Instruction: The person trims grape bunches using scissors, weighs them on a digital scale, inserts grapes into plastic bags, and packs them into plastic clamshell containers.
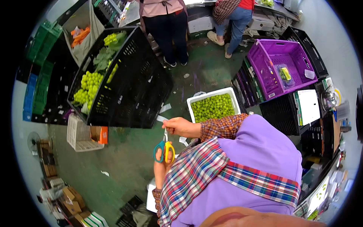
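A pair of scissors with one teal and one yellow handle [165, 150] is held in front of the chest. My left hand [162, 156] is closed around its handles from below. At the blade end, my right hand [182, 127] has its fingers pinched together over the metal. A pale strip [162, 118] shows beside those fingertips; whether it is held or lies on the floor, I cannot tell. Just beyond my right forearm sits a white box [193, 99] filled with loose green grapes [213, 107].
Black crates [132, 81] with green grape bunches [89, 87] stand at upper left. A purple crate [264, 70] holding a clear pack [284, 73] tops a stack at right. Two people [164, 30] [235, 22] stand at the back. A beige basket [77, 134] and paper scraps lie on the floor.
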`<state>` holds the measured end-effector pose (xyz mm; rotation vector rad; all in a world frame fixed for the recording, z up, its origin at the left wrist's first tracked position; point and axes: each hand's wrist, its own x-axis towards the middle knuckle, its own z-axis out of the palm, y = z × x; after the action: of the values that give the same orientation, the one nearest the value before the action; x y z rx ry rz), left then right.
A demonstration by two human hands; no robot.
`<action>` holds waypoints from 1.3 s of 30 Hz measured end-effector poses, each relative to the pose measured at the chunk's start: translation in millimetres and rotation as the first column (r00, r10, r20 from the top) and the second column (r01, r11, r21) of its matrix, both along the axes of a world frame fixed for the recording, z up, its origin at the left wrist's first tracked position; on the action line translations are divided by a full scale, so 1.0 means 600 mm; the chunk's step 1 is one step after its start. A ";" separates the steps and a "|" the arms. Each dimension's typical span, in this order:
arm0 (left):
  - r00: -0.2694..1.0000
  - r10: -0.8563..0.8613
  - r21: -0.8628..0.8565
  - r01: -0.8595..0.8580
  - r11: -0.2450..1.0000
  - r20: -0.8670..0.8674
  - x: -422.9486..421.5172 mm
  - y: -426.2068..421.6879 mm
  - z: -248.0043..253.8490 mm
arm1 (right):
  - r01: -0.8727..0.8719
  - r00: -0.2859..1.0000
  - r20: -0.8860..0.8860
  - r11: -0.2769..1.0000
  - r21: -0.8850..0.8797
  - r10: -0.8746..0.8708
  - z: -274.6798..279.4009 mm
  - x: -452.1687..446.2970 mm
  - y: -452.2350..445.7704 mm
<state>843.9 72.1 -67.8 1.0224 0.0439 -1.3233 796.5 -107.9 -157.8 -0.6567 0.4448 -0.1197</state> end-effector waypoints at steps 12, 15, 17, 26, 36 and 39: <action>0.482 -0.874 -0.132 0.871 0.473 0.051 0.284 -0.277 -0.052 | 0.817 0.516 -0.050 0.474 0.329 -0.855 -0.008 0.082 -0.099; 0.257 -0.953 -0.031 0.966 0.256 0.162 0.273 -0.349 -0.024 | 0.860 0.344 0.052 0.337 0.382 -0.937 0.015 0.070 -0.110; 0.149 -0.971 -0.019 0.989 0.148 0.188 0.254 -0.388 -0.008 | 0.846 0.160 -0.069 0.100 0.524 -0.985 0.030 0.054 -0.125; -0.378 -0.454 0.337 0.926 -0.173 0.807 0.220 -0.625 -0.019 | 0.865 -0.248 0.086 -0.180 0.468 -0.965 0.037 -0.063 -0.171; -0.891 0.252 0.821 0.449 0.353 0.379 0.345 -1.165 0.043 | 0.940 -0.340 -0.159 -0.339 -0.035 -0.927 -0.003 -0.133 -0.335; -0.745 0.097 0.674 0.643 0.364 0.660 0.385 -1.309 0.042 | 0.924 -0.204 -0.117 -0.152 -0.351 -0.972 0.067 -0.139 -0.396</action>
<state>1075.1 -713.6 -42.4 1.3537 -2.7934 -0.4707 713.4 -345.5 -117.8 -0.2687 1.3086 -1.6910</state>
